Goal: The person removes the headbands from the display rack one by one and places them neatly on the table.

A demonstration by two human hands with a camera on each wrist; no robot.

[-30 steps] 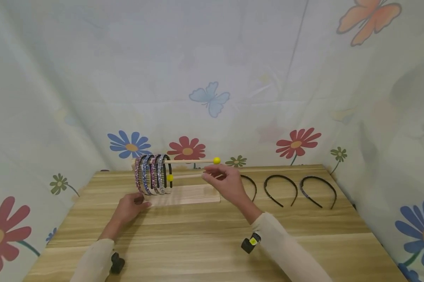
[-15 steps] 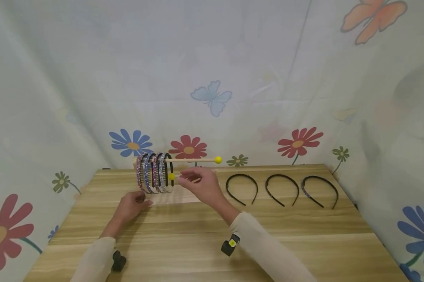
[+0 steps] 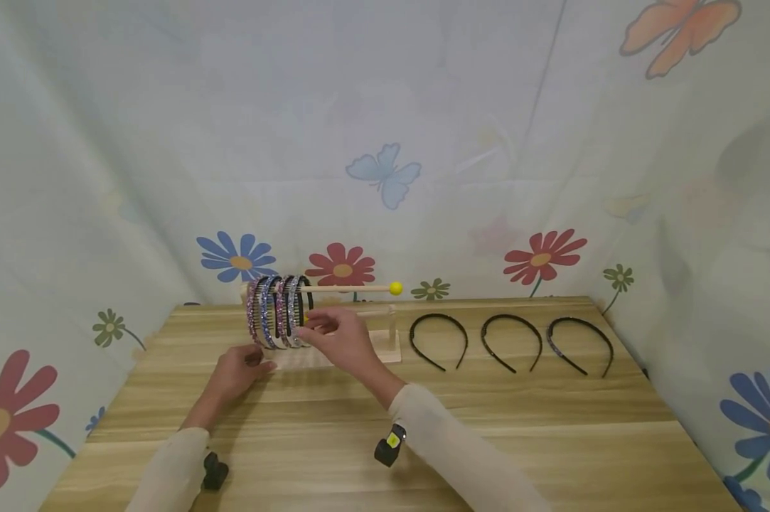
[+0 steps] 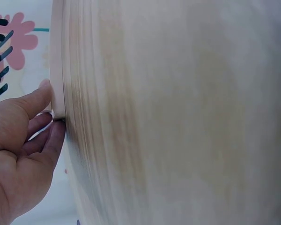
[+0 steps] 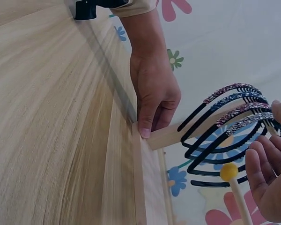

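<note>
In the head view my left hand (image 3: 234, 373) pinches the near left end of the wooden stand's base (image 4: 57, 61), thumb on top and fingers below. Several glittery headbands (image 3: 263, 313) in pink, blue and silver hang side by side at the left of the stand's upper rod (image 3: 346, 289). My right hand (image 3: 341, 341) is at the silver headband (image 5: 248, 123), outermost of the glittery ones. Its thumb lies right at that band, with the fingers loosely bent and apart from the thumb. A lower rod (image 5: 241, 199) with a yellow ball tip (image 5: 229, 172) runs beside the right fingers.
Three dark headbands, a left one (image 3: 439, 316), a middle one (image 3: 511, 318) and a right one (image 3: 579, 321), lie in a row right of the stand. A yellow ball (image 3: 395, 288) caps the upper rod. Flowered cloth (image 3: 385, 92) encloses the wooden table (image 3: 333, 448).
My right hand has moved left from the lower rod's right part to the hanging headbands, uncovering the leftmost dark headband. My left hand keeps its hold on the base.
</note>
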